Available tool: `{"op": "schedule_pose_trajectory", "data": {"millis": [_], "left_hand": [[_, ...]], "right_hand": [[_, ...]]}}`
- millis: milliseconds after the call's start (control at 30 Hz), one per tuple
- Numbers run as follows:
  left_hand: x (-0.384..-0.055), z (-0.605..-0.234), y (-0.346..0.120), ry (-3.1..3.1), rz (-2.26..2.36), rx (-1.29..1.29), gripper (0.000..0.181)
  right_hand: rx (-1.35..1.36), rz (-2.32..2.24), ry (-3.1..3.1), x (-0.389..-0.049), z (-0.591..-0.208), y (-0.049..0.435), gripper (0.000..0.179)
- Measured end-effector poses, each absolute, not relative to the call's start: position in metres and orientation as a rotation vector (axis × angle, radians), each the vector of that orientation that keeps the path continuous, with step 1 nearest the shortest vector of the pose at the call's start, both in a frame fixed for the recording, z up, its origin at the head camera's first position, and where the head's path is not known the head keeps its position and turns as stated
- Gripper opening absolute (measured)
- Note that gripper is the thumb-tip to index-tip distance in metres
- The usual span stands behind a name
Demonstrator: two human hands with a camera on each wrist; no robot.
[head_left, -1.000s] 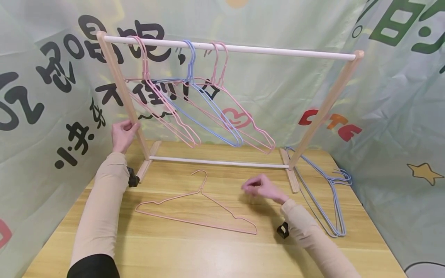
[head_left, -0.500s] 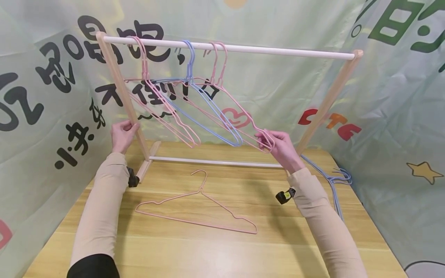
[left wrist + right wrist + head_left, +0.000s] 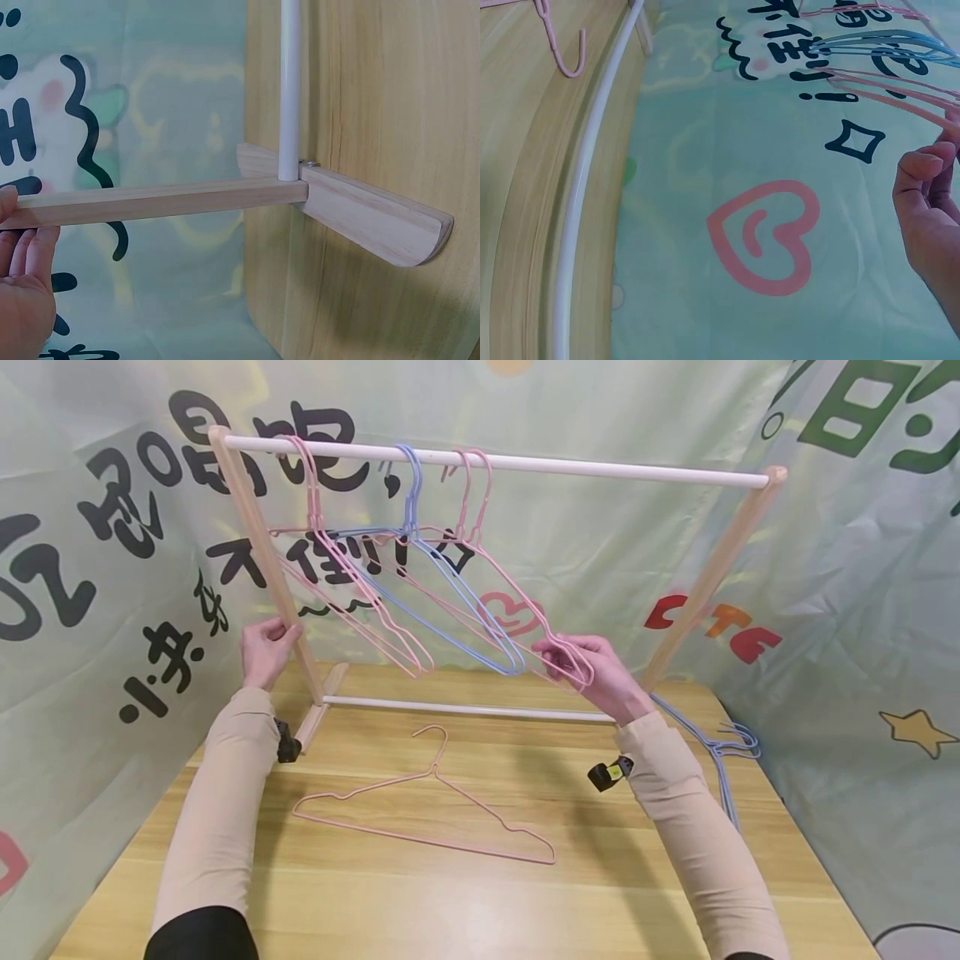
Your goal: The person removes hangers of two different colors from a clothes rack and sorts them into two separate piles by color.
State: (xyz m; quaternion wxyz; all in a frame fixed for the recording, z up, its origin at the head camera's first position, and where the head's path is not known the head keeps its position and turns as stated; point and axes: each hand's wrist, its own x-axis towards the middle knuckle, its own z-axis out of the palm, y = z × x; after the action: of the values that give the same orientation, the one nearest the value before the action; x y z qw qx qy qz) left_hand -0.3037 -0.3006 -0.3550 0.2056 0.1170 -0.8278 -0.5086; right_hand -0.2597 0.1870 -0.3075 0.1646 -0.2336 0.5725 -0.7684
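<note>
My left hand [image 3: 266,653] grips the left wooden post of the clothes rack [image 3: 255,531]; in the left wrist view, the thumb lies above the post [image 3: 150,206] and the fingers below it. My right hand [image 3: 600,672] holds the lower right ends of the two rightmost pink hangers [image 3: 517,597], whose hooks stay on the white rail [image 3: 600,468]. In the right wrist view, the right hand [image 3: 930,217] shows at the edge with curled fingers, partly cut off. Blue hangers [image 3: 457,581] and more pink hangers [image 3: 360,585] hang further left.
One pink hanger [image 3: 420,839] lies flat on the wooden table [image 3: 420,910] in front of the rack. Several blue hangers [image 3: 723,768] lie at the right, partly behind my right arm. A lower white bar [image 3: 465,710] joins the rack's feet. Printed cloth [image 3: 847,635] surrounds the table.
My right hand has risen from above the table to the ends of the right pink hangers, then shifted slightly left. The left hand stays on the post.
</note>
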Motion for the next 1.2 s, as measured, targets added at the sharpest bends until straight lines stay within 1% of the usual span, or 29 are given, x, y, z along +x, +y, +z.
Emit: {"op": "schedule_pose_trajectory", "data": {"millis": [233, 533, 800, 1000, 1200], "left_hand": [[-0.304, -0.356, -0.3, -2.299, -1.416, 0.329, 0.04], [-0.304, -0.356, -0.302, -2.299, -1.414, 0.322, 0.04], [-0.303, -0.357, -0.302, -2.288, -1.418, 0.297, 0.041], [-0.301, -0.357, -0.299, -2.187, -1.491, 0.21, 0.036], [-0.301, -0.355, -0.298, -2.263, -1.44, 0.263, 0.039]], "right_hand": [[-0.631, -2.259, 1.558, -0.261, -0.303, 0.186, 0.029], [-0.619, -2.308, 1.519, -0.26, -0.296, 0.187, 0.018], [-0.702, -2.256, 1.543, -0.26, -0.29, 0.189, 0.02], [-0.722, -2.246, 1.606, -0.262, -0.289, 0.194, 0.022], [-0.804, -2.164, 1.721, -0.262, -0.289, 0.199, 0.022]]}}
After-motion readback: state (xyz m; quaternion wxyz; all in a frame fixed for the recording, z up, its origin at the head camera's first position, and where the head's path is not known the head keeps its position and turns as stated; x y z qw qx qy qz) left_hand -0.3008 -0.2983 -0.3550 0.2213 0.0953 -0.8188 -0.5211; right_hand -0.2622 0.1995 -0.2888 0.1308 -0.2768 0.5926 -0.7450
